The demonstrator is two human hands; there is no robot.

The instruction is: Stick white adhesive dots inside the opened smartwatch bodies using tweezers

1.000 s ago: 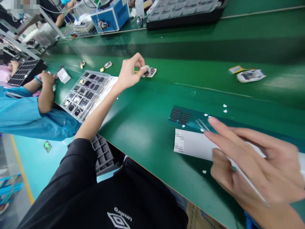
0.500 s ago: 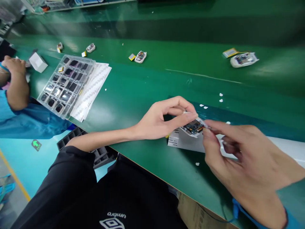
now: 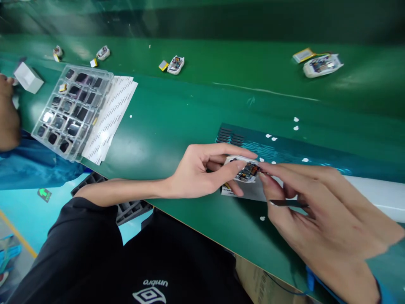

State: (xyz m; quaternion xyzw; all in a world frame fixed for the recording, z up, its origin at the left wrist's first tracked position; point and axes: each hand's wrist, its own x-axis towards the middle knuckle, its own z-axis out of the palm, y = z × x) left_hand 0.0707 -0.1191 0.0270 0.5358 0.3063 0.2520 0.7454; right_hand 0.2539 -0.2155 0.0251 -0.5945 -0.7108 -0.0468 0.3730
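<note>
My left hand grips a small white device housing, its thumb lying across the open face. Inside the housing a circuit board with an orange part is exposed. The thumb and index finger of my right hand pinch at the housing's right edge; whatever is between those fingertips is too small to make out. A thin dark tool is also tucked in my right hand, lying across the thumb, most of it hidden. Under both hands lies a sheet with a printed white margin and a teal film.
Open housings with yellow-edged batteries stand along the back, including a near one and one mid-bench. A clear compartment tray of dark screens rests on white sheets. Beside a co-worker's arm is a white box.
Both hands and the housing have shifted a little left, and the housing has turned. The dark tool in my right hand has come into sight. The whole view has moved slightly.
</note>
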